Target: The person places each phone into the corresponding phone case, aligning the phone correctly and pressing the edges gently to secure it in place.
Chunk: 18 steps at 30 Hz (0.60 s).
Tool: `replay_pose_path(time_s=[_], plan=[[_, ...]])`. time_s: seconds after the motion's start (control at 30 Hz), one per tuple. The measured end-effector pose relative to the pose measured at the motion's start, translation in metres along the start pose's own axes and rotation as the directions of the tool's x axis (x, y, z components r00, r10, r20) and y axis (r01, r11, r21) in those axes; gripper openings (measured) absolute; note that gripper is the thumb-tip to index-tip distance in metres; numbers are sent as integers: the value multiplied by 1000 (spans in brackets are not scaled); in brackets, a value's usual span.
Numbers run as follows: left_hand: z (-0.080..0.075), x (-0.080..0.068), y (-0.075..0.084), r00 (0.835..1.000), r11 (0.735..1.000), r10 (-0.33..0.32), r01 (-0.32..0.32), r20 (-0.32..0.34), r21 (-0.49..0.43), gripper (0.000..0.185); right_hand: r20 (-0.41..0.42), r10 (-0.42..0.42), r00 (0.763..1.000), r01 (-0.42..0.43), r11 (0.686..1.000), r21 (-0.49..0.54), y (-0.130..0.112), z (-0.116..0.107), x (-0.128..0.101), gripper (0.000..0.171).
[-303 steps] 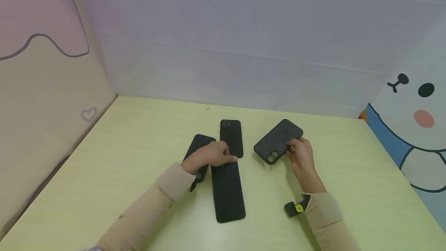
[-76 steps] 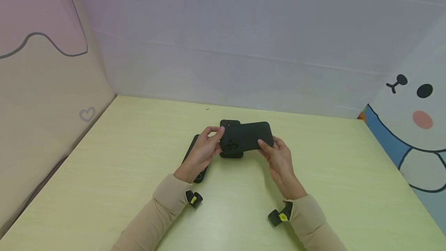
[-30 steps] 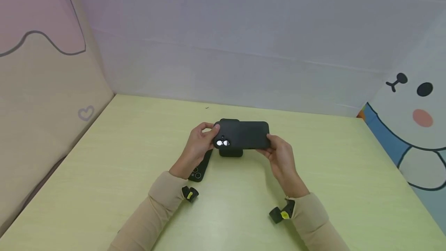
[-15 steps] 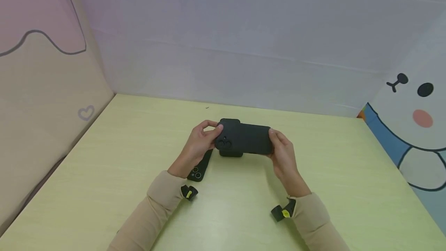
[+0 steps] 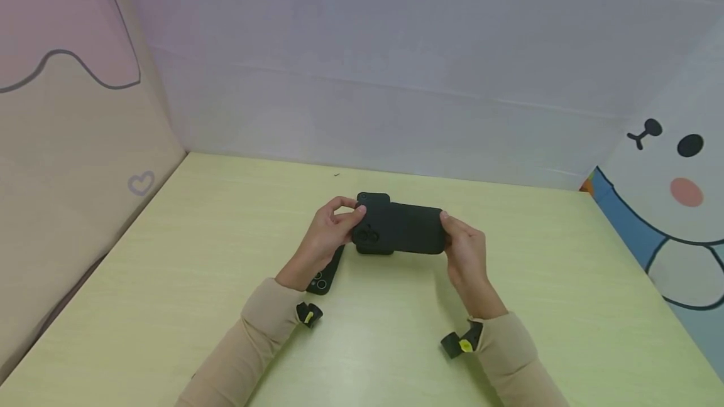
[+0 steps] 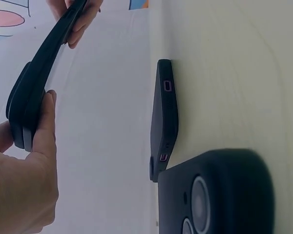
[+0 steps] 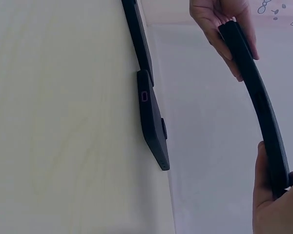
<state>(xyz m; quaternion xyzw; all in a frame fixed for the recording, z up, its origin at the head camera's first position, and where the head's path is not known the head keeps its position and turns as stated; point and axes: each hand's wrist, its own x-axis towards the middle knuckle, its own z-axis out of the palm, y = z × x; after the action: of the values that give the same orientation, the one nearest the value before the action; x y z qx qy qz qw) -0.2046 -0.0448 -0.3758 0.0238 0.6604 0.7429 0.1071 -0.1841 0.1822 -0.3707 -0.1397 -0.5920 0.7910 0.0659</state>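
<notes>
A black phone case with camera cutouts is held sideways above the table, its back toward the head camera. My left hand pinches its camera end between thumb and fingers. The opposite end is gripped by my right hand, thumb on the edge. In the left wrist view the case looks slightly bowed, and a greyer layer, apparently a phone, shows at its left end. How far the phone sits inside cannot be told. Behind the case lies a dark phone, partly covered. Another black phone is half hidden by my left hand.
The pale yellow table meets a white cloth wall at the back. Printed panels stand at left and right. Both wrists wear small black cameras.
Earlier my right hand held the case alone while my left touched a slab on the table; that slab has left the table. Lately the case tilted and shifted slightly right; bright cutouts turned dark.
</notes>
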Motion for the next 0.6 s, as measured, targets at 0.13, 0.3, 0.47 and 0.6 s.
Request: replay_pose_path(time_s=[0.13,0.3,0.47,0.6], plan=[[-1,1,0,1000,1000,3,-3,-1,2,28,35,27,999,-28,999,28,-3,0,1,23],[-2,1,0,1000,1000,-9,9,-9,19,27,127,68,990,-77,995,70,-5,-1,4,27],[-3,1,2,1000,1000,-12,12,-1,28,25,198,97,975,-122,986,115,-6,-2,5,27],[-4,1,2,1000,999,-5,4,19,37,25,215,99,972,-117,990,75,-7,-3,5,24]])
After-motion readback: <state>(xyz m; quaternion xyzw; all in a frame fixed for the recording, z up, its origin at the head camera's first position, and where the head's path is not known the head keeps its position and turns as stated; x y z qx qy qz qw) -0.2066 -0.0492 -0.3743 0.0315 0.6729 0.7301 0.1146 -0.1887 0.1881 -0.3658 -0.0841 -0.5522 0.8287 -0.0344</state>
